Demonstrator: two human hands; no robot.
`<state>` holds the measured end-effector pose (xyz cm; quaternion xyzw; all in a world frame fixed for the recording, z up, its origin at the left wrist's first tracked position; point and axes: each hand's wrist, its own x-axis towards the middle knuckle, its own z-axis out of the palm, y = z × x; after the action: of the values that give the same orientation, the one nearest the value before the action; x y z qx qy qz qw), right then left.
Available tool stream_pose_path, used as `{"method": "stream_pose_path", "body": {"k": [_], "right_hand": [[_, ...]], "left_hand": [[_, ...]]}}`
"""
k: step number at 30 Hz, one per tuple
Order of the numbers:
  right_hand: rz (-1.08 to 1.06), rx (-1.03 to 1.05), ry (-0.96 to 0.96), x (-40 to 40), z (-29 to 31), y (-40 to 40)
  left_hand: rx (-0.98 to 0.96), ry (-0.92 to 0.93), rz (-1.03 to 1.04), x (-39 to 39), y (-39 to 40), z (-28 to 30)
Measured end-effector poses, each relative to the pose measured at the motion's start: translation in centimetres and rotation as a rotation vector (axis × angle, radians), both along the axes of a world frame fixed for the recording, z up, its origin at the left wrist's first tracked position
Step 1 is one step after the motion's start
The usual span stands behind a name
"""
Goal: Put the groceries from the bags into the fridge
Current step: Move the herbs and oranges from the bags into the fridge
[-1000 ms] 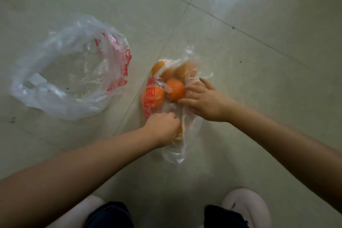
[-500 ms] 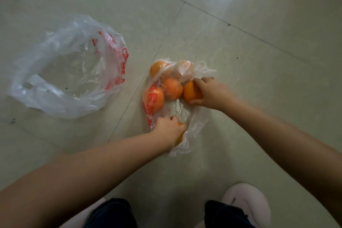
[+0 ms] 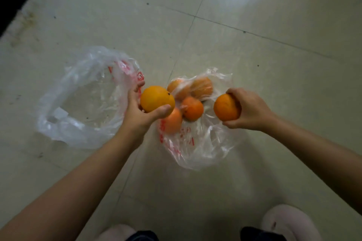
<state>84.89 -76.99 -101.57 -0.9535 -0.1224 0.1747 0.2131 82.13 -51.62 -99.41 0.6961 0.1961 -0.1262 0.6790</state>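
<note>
Both hands have come up out of the fruit bag [image 3: 197, 143], each with an orange. Half a second earlier they were still down in the plastic: the left hand [image 3: 137, 112] pressed at the bag's near edge, the right hand [image 3: 249, 109] just closing on a fruit. Now the left grip curls round a yellowish orange [image 3: 156, 99], thumb across its lower side and fingers behind it. The right grip wraps a deeper-coloured orange [image 3: 226, 107] from the right, fingers over the top and thumb beneath. Both fruits are held clear above the floor [image 3: 274, 64].

Four oranges [image 3: 192, 108] remain in the bag, which lies open on the tiles between the hands. The second bag [image 3: 84, 100], to the left, looks empty apart from something small and pale that I cannot make out.

For the task, this means the pick is done for two fruits and the carry comes next. The fridge is not in view, so the person will probably have to stand and turn. By my reckoning at least two more trips are needed at this rate.
</note>
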Motion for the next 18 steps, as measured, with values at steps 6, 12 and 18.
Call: {"method": "stream_pose_path", "body": {"k": [6, 12, 18], "right_hand": [[-0.048, 0.299, 0.165, 0.6, 3.2, 0.6], [-0.232, 0.643, 0.375, 1.0, 6.4, 0.0], [-0.562, 0.927, 0.554, -1.2, 16.5, -0.7]], "left_hand": [[0.039, 0.011, -0.295, 0.5, -0.5, -0.6], [0.071, 0.066, -0.360, 1.1, -2.2, 2.4], [0.066, 0.185, -0.348, 2.7, -4.3, 14.5]]}}
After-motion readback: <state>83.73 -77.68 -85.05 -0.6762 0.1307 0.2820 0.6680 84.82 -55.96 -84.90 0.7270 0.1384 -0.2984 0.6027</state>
